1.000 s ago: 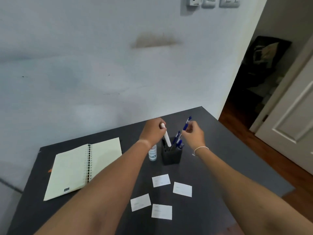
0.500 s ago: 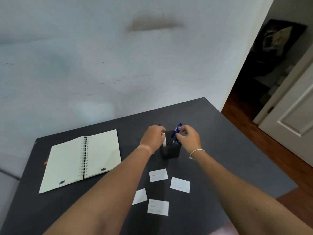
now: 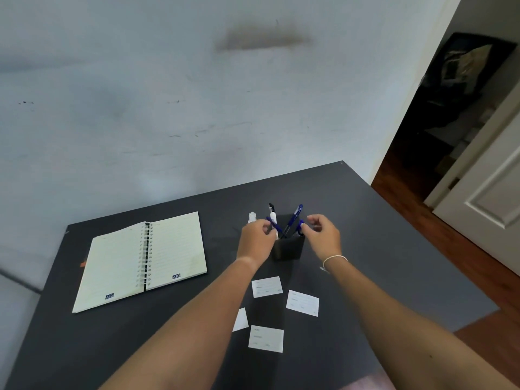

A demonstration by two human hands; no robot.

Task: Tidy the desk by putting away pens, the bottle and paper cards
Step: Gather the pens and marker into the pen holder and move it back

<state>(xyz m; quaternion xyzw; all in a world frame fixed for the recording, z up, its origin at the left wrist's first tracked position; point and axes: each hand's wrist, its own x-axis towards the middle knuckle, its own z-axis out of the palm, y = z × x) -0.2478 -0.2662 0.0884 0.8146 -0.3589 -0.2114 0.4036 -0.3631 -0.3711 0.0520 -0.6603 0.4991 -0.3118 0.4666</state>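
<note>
A black pen holder (image 3: 288, 247) stands mid-desk with several blue pens (image 3: 293, 218) and a white marker (image 3: 273, 216) sticking out of it. My left hand (image 3: 257, 240) hovers at the holder's left side, fingers loosely apart, holding nothing. My right hand (image 3: 323, 237) is at its right side, fingers apart, close to a blue pen end. A small clear bottle with a white cap (image 3: 252, 217) stands just behind my left hand, mostly hidden. Several white paper cards (image 3: 266, 287) (image 3: 302, 303) (image 3: 266, 338) lie on the dark desk (image 3: 394, 263) nearer me.
An open spiral notebook (image 3: 140, 260) lies on the left of the desk. A pale wall runs along the desk's far edge. On the right the desk ends above a wooden floor, with a white door (image 3: 489, 192) and a dark doorway beyond.
Both hands have lowered their pens into the holder and let go. The hands have drawn slightly apart from the holder, and the bottle cap now shows behind my left hand.
</note>
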